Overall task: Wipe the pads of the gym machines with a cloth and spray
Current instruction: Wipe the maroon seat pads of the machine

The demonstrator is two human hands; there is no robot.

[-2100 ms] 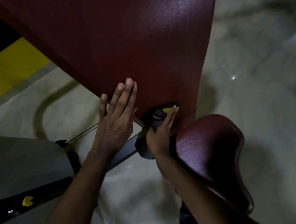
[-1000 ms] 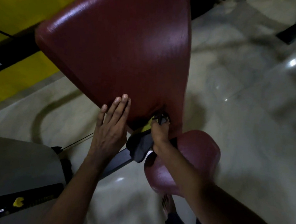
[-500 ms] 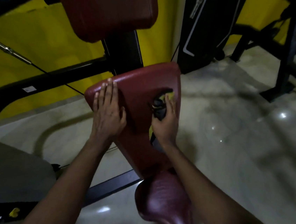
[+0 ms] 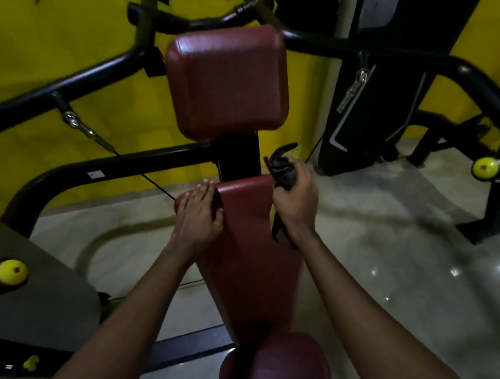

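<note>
Right hand grips a bunched dark cloth at the back pad edge, left hand rests flat there; the cloth may slip off and miss the surface

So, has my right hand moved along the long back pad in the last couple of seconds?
Yes. The right hand, gripping the dark cloth, went from the back pad's lower end by the seat up to its top right corner.

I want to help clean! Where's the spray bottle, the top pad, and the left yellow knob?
Spray bottle (image 4: 280, 165): head view, its top.
Top pad (image 4: 227, 79): head view, middle of face.
Left yellow knob (image 4: 12, 271): head view, its centre.
</note>
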